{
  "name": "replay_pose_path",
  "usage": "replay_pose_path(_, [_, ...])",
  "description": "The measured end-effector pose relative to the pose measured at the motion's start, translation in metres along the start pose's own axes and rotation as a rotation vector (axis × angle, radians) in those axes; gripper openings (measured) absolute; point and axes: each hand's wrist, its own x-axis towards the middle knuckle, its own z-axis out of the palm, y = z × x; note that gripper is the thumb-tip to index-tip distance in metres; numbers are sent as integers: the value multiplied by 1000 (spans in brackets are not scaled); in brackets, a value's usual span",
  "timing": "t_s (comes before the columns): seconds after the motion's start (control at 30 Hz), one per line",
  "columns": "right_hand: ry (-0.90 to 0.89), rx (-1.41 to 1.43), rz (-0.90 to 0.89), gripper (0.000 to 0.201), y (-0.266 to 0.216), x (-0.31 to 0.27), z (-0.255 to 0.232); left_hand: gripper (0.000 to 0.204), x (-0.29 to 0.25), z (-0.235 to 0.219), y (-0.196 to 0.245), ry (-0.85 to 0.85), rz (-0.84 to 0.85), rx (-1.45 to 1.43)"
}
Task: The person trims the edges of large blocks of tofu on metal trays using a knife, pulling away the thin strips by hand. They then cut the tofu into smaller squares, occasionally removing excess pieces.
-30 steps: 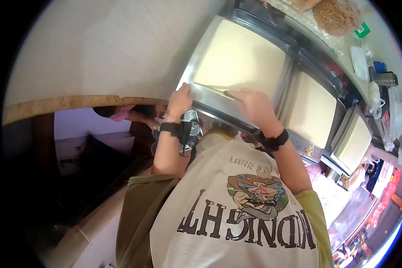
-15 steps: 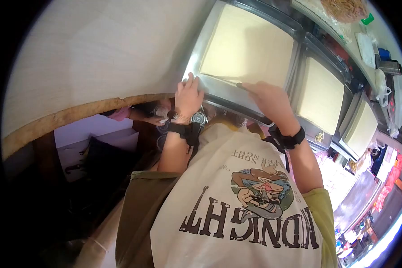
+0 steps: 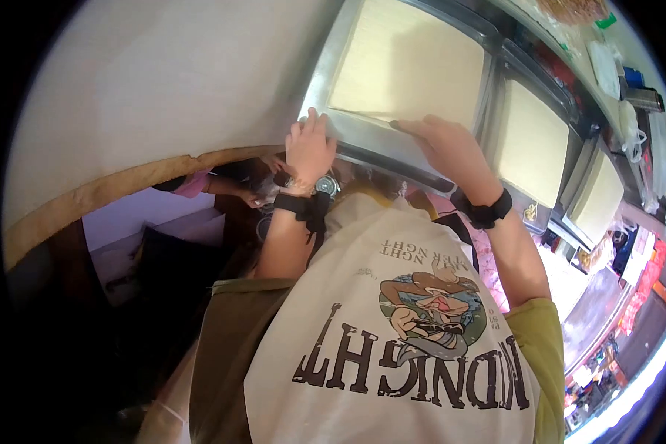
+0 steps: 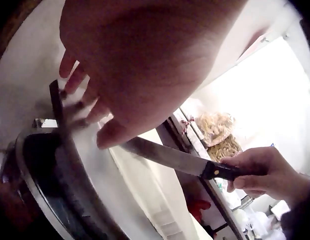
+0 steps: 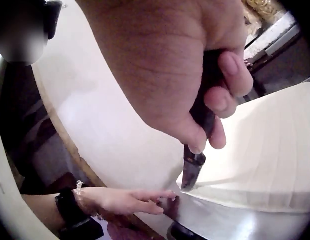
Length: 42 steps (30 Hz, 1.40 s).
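Observation:
My right hand grips the black handle of a knife. In the left wrist view, its blade runs along the near edge of a smooth cream-coloured slab. The slab lies on a flat metal tray, and fine lines cross its surface in the right wrist view. At the tray's near left corner is my left hand, fingers straight and slightly spread over the metal rim. The palm covers the far end of the blade in the left wrist view.
Two more pale slabs sit in trays to the right. A large pale board with a worn edge slopes at the left. Below it, another person's arm reaches in near glassware. Bagged food lies on a shelf beyond.
My left hand's fingers have straightened and spread at the tray corner. The right hand, with the knife, has shifted slightly right along the slab's near edge. The head view has tilted.

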Motion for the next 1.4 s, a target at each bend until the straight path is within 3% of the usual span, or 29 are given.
replay_pose_path(0.07, [-7, 13, -8, 27, 6, 1, 3, 64, -2, 3, 0, 79, 20, -10])
replay_pose_path(0.3, [-75, 36, 0, 29, 8, 2, -2, 71, -3, 13, -4, 121, 61, 97])
replay_pose_path(0.67, [-210, -49, 84, 43, 0, -11, -17, 77, -6, 6, 1, 35, 42, 65])
replay_pose_path(0.83, [-204, -42, 87, 47, 5, -17, -16, 76, -6, 2, 2, 95, 73, 88])
replay_pose_path(1.4, [-218, -7, 76, 50, 12, -26, -23, 76, -6, 0, 1, 59, 64, 89])
